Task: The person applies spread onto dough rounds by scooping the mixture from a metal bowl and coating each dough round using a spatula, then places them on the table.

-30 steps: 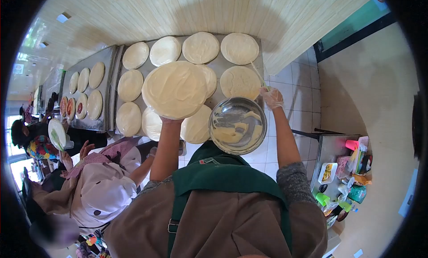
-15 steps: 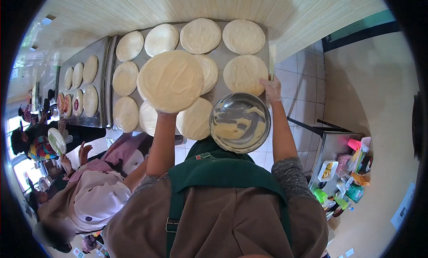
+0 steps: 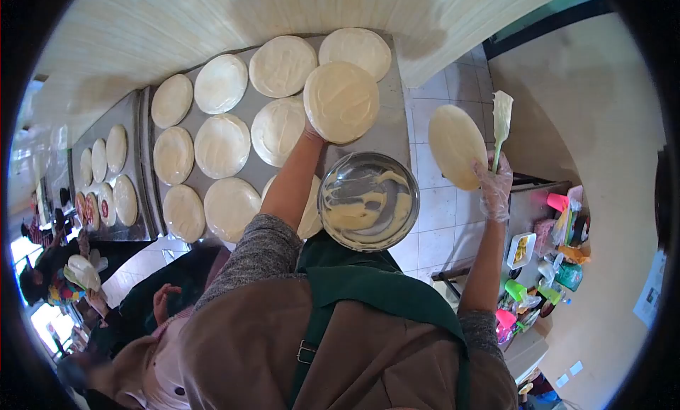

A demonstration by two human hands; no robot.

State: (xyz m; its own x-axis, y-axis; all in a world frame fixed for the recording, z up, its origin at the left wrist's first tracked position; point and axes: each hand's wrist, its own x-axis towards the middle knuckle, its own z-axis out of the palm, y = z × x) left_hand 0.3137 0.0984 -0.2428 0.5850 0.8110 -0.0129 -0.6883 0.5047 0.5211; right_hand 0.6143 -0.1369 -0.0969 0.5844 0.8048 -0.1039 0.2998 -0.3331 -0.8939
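Observation:
My left hand (image 3: 316, 131) is beneath a round, flat cake (image 3: 341, 102) spread with pale cream, its fingers mostly hidden under the rim. The cake is over the right part of the metal table. Off the table's right side, my right hand (image 3: 494, 183), in a clear plastic glove, grips the edge of a second round cake (image 3: 453, 144), tilted up. It also holds a spatula (image 3: 502, 119) upright, its blade coated with cream. A glass bowl (image 3: 414, 197) with cream smeared inside stands near my apron.
Several cream-covered rounds (image 3: 223, 145) lie in rows on the metal table (image 3: 386, 137). More rounds (image 3: 117, 148) are on a farther table at left, where other people stand. At right, a side table (image 3: 520, 208) carries a white tray (image 3: 521, 250), cups and bags.
My left hand has moved its cake rightward over the table. My right hand has lifted another cake off the table and out to the right, still with the spatula. The view has shifted.

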